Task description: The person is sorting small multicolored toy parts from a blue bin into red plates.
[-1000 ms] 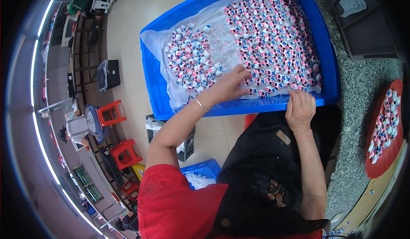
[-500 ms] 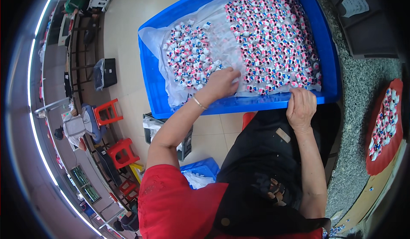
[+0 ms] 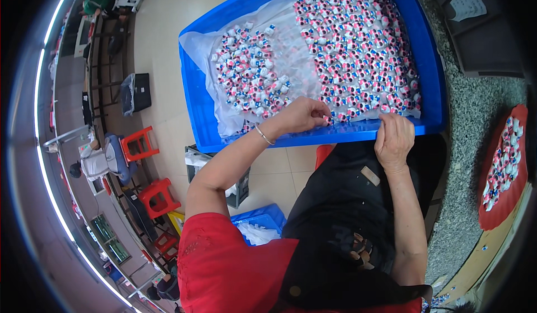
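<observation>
A large blue tray (image 3: 197,98) lined with thin white sheeting (image 3: 293,67) holds many small pink, white and blue doll-like pieces. Those on the right (image 3: 358,56) stand in tight rows with dark round marks showing. At the left, a looser heap (image 3: 249,72) lies jumbled. My left hand (image 3: 299,115) is at the near side of the tray, thumb and fingertips pinched on one small piece (image 3: 327,121) beside the rows' near left corner. My right hand (image 3: 395,142) grips the near rim, fingers over it and thumb outside.
Right of the tray runs a speckled stone counter (image 3: 467,123) with a red dish (image 3: 514,173) of similar pieces. Below left are a dark crate (image 3: 241,187) and a blue bin (image 3: 263,221) with white sheeting. Red stools (image 3: 159,197) and seated people (image 3: 103,159) line the far left.
My left hand has moved right and slightly nearer me, from the gap between heap and rows to the rows' near left corner. My right hand stays at the rim.
</observation>
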`<state>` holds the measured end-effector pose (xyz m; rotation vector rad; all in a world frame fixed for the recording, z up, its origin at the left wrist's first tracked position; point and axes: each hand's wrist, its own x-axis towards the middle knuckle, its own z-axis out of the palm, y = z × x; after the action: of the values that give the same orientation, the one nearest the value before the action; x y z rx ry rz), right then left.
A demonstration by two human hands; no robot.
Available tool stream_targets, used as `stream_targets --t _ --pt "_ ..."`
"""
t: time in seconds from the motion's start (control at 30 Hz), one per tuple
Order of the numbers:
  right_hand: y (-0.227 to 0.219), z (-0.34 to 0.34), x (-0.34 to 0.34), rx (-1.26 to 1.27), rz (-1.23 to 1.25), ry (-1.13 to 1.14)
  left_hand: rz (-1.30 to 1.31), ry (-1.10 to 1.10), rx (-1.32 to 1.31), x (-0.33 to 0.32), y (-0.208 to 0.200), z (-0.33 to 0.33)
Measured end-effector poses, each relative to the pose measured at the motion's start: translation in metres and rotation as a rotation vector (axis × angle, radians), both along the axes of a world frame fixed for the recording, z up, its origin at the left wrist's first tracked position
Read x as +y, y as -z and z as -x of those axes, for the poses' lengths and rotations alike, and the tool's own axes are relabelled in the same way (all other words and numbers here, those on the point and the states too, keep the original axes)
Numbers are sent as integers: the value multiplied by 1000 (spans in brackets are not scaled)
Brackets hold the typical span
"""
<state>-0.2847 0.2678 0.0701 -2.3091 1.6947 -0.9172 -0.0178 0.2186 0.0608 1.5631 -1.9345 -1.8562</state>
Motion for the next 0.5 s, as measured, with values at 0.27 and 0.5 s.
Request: stream_targets --t 0.27,0.5 --pt "-1 0 0 18 1 1 162 -15 162 4 33 -14" --pt "0 0 1 41 -4 15 477 160 78 2 19 -3"
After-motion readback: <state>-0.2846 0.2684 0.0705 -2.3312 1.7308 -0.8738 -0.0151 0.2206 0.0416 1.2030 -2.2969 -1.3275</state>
